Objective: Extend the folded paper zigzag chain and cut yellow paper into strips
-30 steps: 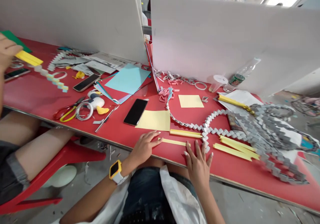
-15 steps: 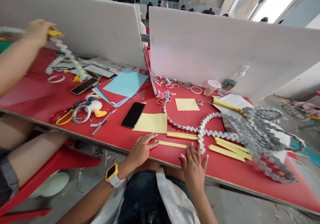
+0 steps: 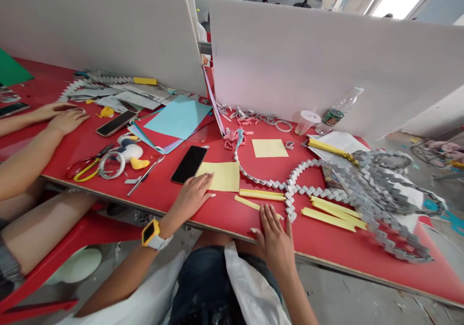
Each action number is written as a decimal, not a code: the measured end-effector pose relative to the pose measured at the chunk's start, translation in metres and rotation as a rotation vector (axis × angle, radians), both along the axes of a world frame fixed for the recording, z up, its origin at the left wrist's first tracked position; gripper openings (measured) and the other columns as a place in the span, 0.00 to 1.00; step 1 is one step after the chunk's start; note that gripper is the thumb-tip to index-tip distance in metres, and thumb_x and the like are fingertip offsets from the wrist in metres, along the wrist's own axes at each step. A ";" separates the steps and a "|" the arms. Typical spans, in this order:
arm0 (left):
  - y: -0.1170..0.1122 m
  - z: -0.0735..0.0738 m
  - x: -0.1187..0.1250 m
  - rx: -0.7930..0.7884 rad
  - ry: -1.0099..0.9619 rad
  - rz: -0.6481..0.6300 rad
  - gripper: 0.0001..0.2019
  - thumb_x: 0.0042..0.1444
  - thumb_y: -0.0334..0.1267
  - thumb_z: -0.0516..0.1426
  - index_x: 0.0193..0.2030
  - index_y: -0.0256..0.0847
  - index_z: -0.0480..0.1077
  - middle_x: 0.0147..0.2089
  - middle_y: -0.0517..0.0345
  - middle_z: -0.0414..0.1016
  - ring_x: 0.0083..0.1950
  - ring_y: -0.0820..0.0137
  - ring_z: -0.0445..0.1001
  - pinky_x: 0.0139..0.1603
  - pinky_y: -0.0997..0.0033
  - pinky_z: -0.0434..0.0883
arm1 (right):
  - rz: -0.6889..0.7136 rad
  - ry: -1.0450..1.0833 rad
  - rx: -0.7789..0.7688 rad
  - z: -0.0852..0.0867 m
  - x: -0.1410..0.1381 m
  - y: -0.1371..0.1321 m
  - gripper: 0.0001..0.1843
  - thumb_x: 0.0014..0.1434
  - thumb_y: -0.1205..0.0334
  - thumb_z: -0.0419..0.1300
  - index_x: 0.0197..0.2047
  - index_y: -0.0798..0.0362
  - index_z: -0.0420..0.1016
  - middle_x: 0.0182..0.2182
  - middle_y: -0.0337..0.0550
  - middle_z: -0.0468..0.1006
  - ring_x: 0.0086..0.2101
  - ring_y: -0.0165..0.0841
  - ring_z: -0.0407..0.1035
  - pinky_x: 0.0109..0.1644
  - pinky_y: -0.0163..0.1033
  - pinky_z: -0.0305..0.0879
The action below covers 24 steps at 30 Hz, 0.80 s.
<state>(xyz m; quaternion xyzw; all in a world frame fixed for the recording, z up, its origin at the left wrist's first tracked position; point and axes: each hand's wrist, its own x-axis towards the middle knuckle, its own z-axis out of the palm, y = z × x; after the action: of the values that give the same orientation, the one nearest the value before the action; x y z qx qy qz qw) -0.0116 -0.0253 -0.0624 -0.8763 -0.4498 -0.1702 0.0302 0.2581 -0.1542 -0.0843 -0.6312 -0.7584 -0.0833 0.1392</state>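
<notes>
My left hand (image 3: 193, 197) reaches over the table, its fingertips on the lower left corner of a yellow paper sheet (image 3: 223, 176), close to a black phone (image 3: 188, 164). The fingers are stretched out. My right hand (image 3: 274, 238) lies flat, fingers on a narrow yellow paper strip (image 3: 250, 202). Just behind that strip lies a folded yellow strip (image 3: 261, 195). A chain of folded grey paper links (image 3: 291, 197) curves beside my right fingertips. Several more yellow strips (image 3: 335, 214) lie to the right, next to a tangle of grey folded chain (image 3: 373, 184).
White boards (image 3: 326, 59) stand along the back. A bottle (image 3: 339, 112) and a plastic cup (image 3: 307, 122) stand before them. A smaller yellow sheet (image 3: 270, 148) lies mid-table. At left are scissors (image 3: 87, 169), tape (image 3: 111, 165), blue paper (image 3: 178, 116) and a co-worker's hands (image 3: 67, 119).
My left hand has moved left from the narrow strip to the yellow sheet. The strip now lies slanted under my right hand. The co-worker's hand has come down from the raised chain to the table.
</notes>
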 end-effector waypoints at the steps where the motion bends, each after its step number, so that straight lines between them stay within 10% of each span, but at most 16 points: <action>1: 0.008 0.000 -0.006 0.004 0.027 -0.033 0.21 0.63 0.38 0.53 0.62 0.37 0.64 0.59 0.43 0.71 0.60 0.59 0.70 0.59 0.57 0.67 | -0.011 0.006 -0.004 0.001 0.004 0.002 0.31 0.69 0.48 0.40 0.66 0.59 0.59 0.63 0.52 0.65 0.61 0.41 0.62 0.68 0.53 0.33; 9: 0.019 -0.004 -0.023 0.096 0.266 -0.152 0.23 0.60 0.20 0.45 0.59 0.34 0.66 0.59 0.40 0.70 0.61 0.60 0.69 0.59 0.61 0.69 | -0.071 0.070 -0.115 0.004 0.011 0.014 0.38 0.68 0.42 0.33 0.66 0.61 0.59 0.63 0.55 0.63 0.62 0.44 0.61 0.66 0.56 0.41; 16: 0.022 0.003 -0.022 0.019 0.291 -0.157 0.15 0.66 0.35 0.48 0.56 0.37 0.66 0.57 0.42 0.72 0.58 0.60 0.72 0.53 0.62 0.74 | -0.212 0.095 -0.179 0.007 0.006 0.028 0.44 0.64 0.37 0.31 0.67 0.63 0.56 0.65 0.60 0.59 0.64 0.48 0.56 0.66 0.60 0.42; 24: 0.015 0.001 -0.018 -0.075 0.242 -0.071 0.21 0.61 0.23 0.45 0.60 0.33 0.64 0.57 0.37 0.72 0.60 0.59 0.71 0.55 0.62 0.73 | -0.266 0.119 -0.147 0.004 0.013 0.045 0.39 0.67 0.41 0.37 0.68 0.63 0.53 0.66 0.61 0.58 0.65 0.49 0.52 0.66 0.66 0.38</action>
<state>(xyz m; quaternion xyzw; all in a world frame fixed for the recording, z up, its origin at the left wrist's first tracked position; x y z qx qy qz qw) -0.0298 -0.0104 -0.0609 -0.9062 -0.4177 -0.0475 0.0455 0.2712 -0.1093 -0.0800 -0.7384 -0.6626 -0.0077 0.1248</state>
